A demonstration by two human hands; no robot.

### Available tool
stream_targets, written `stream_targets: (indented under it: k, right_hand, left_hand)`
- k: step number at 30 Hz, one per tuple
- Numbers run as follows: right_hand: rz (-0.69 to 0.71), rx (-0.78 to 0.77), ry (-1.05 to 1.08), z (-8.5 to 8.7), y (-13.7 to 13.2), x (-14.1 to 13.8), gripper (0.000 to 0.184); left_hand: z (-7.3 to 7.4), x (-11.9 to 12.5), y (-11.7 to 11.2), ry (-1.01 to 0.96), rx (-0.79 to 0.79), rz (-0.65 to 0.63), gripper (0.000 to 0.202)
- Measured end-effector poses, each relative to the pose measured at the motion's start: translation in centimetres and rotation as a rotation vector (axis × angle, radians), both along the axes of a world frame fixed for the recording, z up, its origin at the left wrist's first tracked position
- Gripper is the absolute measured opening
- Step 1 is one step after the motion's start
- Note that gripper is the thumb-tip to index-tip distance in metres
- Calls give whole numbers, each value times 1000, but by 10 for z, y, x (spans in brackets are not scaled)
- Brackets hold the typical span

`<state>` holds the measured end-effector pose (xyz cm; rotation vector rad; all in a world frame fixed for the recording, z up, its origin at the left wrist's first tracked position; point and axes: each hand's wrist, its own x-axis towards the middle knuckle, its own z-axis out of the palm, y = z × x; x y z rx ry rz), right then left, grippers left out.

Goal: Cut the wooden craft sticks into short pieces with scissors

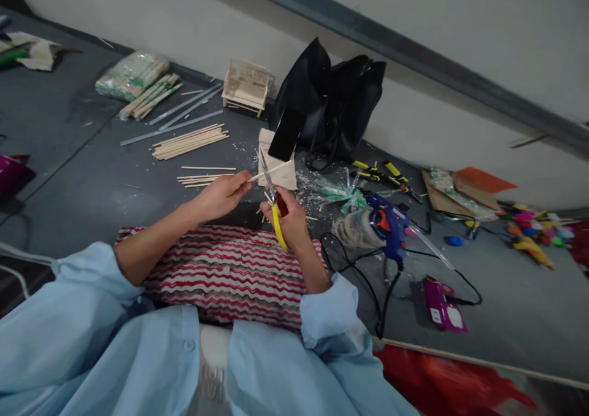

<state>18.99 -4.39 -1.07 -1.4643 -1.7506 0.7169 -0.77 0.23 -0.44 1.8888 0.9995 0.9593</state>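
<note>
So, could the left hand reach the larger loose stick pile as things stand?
Probably yes: the larger loose stick pile lies uncovered beyond the left hand, with only a few sticks between, though that hand holds another stick.

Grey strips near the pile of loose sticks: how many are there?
3: an upper strip and a middle strip close together beside the wrapped bundles, and a lower strip just above the loose sticks.
</note>
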Motion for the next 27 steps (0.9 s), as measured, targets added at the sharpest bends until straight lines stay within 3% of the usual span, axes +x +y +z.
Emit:
stream_targets:
  k: [15, 27]
  right_hand:
    - [117, -104, -8, 14, -2, 7, 50]
    - [181, -144, 115, 15, 1, 9, 53]
  left_hand:
    - [4, 0, -2, 133, 89, -8, 14]
    - [5, 3, -6, 86, 24, 32, 14]
